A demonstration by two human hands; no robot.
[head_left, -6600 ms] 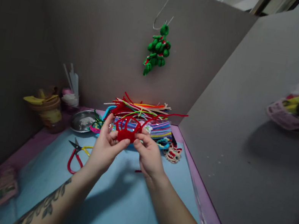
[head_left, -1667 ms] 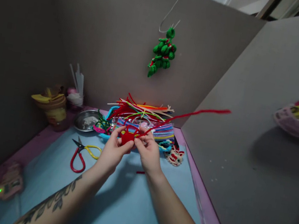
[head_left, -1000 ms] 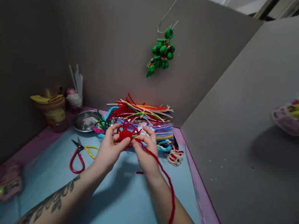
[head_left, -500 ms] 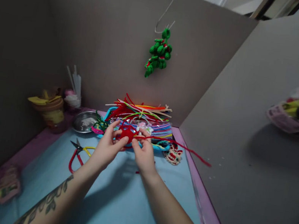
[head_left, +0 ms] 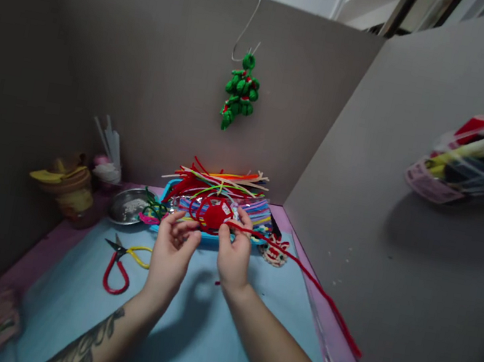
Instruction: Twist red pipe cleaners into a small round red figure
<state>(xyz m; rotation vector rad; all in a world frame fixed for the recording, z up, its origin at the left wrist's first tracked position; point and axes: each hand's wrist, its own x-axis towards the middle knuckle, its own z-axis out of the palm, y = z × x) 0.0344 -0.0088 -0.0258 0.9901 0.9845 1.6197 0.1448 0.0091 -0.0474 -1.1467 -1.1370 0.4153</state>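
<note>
Red chenille made up the piece: a wound pipe-cleaner knot (head_left: 216,214) with thin loops around it, held above the far edge of the blue mat (head_left: 196,335), just in front of the tray of pipe cleaners (head_left: 223,179). The right hand (head_left: 232,261) had thumb and fingertips pinched together on the knot's lower edge. The left hand (head_left: 170,256) was just beside it, fingers spread and curled, gripping nothing. From the knot a long red tail (head_left: 338,324) ran down to the right, past the small red-and-white figure (head_left: 275,253) and along the foot of the grey partition (head_left: 396,264). Scissors (head_left: 119,259) lay on the mat to the left, near a metal dish (head_left: 127,206). With only one pinch on it, the knot looked liable to twist or slip. The free tail could also snag the figure or the pile's loose ends and tug the loops out of shape.
</note>
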